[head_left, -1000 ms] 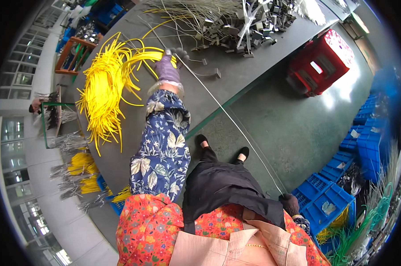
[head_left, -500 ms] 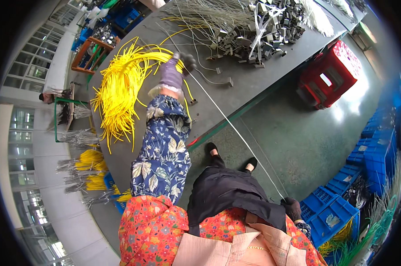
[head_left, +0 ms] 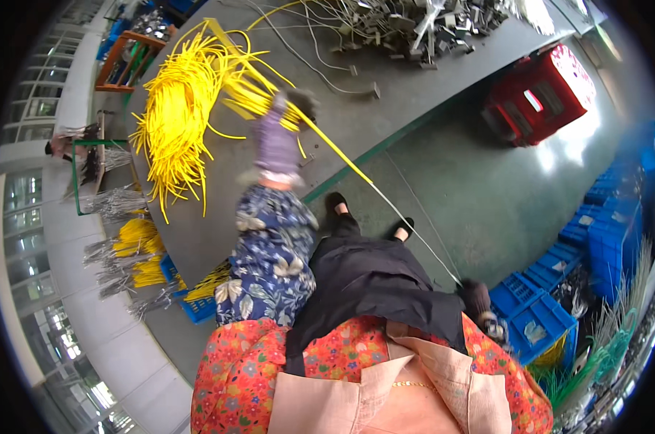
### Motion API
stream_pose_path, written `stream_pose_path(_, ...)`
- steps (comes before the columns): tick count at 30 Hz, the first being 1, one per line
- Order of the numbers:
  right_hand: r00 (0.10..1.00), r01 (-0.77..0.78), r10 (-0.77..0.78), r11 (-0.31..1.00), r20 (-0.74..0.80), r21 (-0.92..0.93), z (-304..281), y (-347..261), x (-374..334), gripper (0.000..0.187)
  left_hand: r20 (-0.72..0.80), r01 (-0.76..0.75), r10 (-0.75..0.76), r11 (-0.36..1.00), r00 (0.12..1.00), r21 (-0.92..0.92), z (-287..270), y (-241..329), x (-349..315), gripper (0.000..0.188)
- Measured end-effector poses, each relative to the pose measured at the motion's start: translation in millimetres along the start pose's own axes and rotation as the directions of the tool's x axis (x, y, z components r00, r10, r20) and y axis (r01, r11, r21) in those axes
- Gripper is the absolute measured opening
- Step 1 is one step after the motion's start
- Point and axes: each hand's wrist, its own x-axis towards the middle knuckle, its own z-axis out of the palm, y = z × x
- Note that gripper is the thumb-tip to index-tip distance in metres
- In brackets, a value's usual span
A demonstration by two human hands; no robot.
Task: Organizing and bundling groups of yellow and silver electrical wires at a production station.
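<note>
My left hand (head_left: 280, 137), in a purple glove with dark fingers, is closed around several thin yellow tubes at the near side of the grey table (head_left: 349, 119). One yellow tube (head_left: 338, 150) stretches from it toward my lower right. A thin white wire (head_left: 414, 230) continues from the tube's end down to my right hand (head_left: 476, 300). That hand, dark-gloved and low at my right side, grips the wire's end; its fingers are partly blurred. Beside my left hand lies a large loose bundle of yellow tubes (head_left: 179, 101).
Wires with metal connectors (head_left: 421, 32) are heaped at the table's far side. A red stool-like object (head_left: 537, 101) with a spotted top stands on the floor beyond the table edge. Blue crates (head_left: 541, 329) line my right, near green strands (head_left: 595, 376). An orange-brown rack (head_left: 128, 61) is at far left.
My left hand has come slightly nearer, pulling yellow tubes from the bundle. The stretch between my hands was all white; its upper part is now yellow. The view has shifted slightly.
</note>
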Motion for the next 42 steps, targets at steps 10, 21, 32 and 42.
stream_pose_path(10, 0.72, 0.694, -0.646, 0.675, -0.253, 0.251, -86, -368, 108, 0.065, -0.221, 0.156, -0.064, 0.887, 0.973, 0.434, -55, -46, 13, 0.013)
stream_pose_path(21, 0.851, 0.481, -0.448, 0.874, -0.273, 0.064, -126, -362, 188, 0.031, -0.133, 0.381, -0.372, 0.923, 0.919, 0.052, -64, -68, 24, 0.022)
stream_pose_path(32, 0.98, -0.196, 0.192, 0.971, 0.04, 0.138, -11, -15, -10, 0.022, 0.022, 0.175, -0.178, 0.931, 0.984, -0.32, -31, -70, 71, 0.021)
stream_pose_path(42, 0.954, -0.268, 0.299, 0.844, 0.008, 0.464, 2, -4, -29, 0.015, -0.004, -0.138, 0.138, 0.984, 0.99, -0.117, 12, 51, 100, 0.022)
